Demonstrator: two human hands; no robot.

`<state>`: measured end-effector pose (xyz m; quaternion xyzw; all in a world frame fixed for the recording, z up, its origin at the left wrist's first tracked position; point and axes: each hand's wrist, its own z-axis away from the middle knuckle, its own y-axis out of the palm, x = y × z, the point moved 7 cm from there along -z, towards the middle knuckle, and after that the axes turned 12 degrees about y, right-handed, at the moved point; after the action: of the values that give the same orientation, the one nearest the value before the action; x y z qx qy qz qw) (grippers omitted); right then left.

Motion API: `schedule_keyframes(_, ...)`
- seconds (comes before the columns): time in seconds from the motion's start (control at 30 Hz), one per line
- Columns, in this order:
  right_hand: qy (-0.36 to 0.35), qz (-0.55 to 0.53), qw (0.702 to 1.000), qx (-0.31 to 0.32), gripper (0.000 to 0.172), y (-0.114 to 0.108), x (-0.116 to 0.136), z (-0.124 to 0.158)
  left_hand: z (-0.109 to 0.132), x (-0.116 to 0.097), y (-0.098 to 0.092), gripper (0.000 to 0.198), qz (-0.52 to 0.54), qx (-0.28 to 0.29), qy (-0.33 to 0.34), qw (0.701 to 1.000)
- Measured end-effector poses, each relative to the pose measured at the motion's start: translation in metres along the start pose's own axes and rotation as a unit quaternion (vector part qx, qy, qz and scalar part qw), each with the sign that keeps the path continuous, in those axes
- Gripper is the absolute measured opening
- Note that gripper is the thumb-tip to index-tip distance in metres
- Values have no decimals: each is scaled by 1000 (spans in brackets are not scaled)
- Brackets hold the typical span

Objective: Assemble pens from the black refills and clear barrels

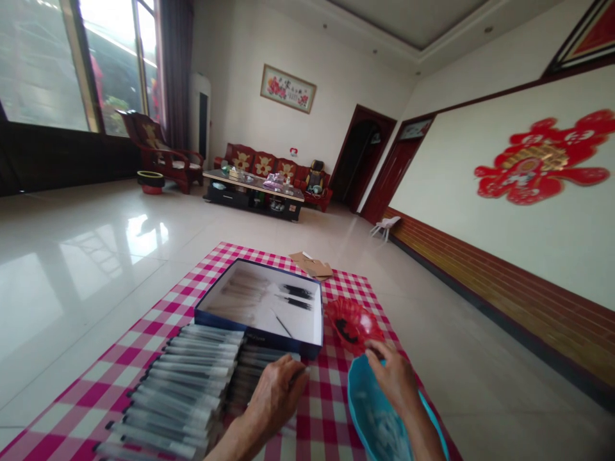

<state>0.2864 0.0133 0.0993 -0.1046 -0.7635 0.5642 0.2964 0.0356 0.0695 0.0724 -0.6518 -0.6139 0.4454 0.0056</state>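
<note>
My left hand (pixel 276 390) rests with fingers curled on the red-and-white checked cloth (pixel 144 330), pinching a thin dark pen-like piece beside a long row of clear-capped pens (pixel 187 378). My right hand (pixel 391 374) reaches over the far rim of a blue bowl (pixel 372 416), fingers bent downward; what they hold is hidden. Just beyond it lies a red dish (pixel 353 323) with dark bits inside. A shallow blue-edged box (pixel 264 304) with a white inside holds a few dark pen parts.
A brown cardboard piece (pixel 312 264) lies at the cloth's far edge. Glossy tiled floor surrounds the cloth. A coffee table (pixel 252 192), red sofa and wooden armchair stand far back; a wall with red decoration runs along the right.
</note>
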Motion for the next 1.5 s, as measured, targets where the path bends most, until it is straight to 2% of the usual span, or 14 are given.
schedule_keyframes(0.13,-9,83,995,59,20,19,7,-56,3,1,4,20,1,8,0,1000)
schedule_keyframes(0.23,16,142,983,116,14,41,5,-83,3,1,6,21,7,12,2,1000)
schedule_keyframes(0.4,55,190,969,149,28,67,2,-100,2,1,7,21,13,21,-5,1000)
schedule_keyframes(0.57,56,157,977,131,25,67,10,-101,1,3,3,21,6,21,-17,1000)
schedule_keyframes(0.73,6,38,996,82,9,39,32,-79,1,1,-2,21,9,5,-19,1000)
schedule_keyframes(0.83,-30,-60,996,67,16,26,52,-44,0,-1,-5,22,8,-7,-15,1000)
schedule_keyframes(0.9,-47,-149,985,73,22,25,66,-14,-1,-1,-6,23,4,-13,-14,1000)
schedule_keyframes(1.0,-24,-396,911,108,28,30,77,26,-1,-2,-6,23,3,-19,-10,1000)
schedule_keyframes(1.07,4,-474,873,115,30,37,80,45,-1,-3,-6,24,4,-23,-5,1000)
schedule_keyframes(1.13,29,-498,859,113,32,44,82,56,-1,-5,-6,24,5,-26,-1,1000)
schedule_keyframes(1.23,51,-502,855,121,34,52,83,63,-1,-7,-7,22,7,-30,3,1000)
schedule_keyframes(1.43,44,-512,844,154,31,61,83,64,-2,-8,-11,22,-3,-39,2,999)
schedule_keyframes(1.5,49,-500,851,154,33,63,82,64,-2,-7,-11,22,-5,-37,0,999)
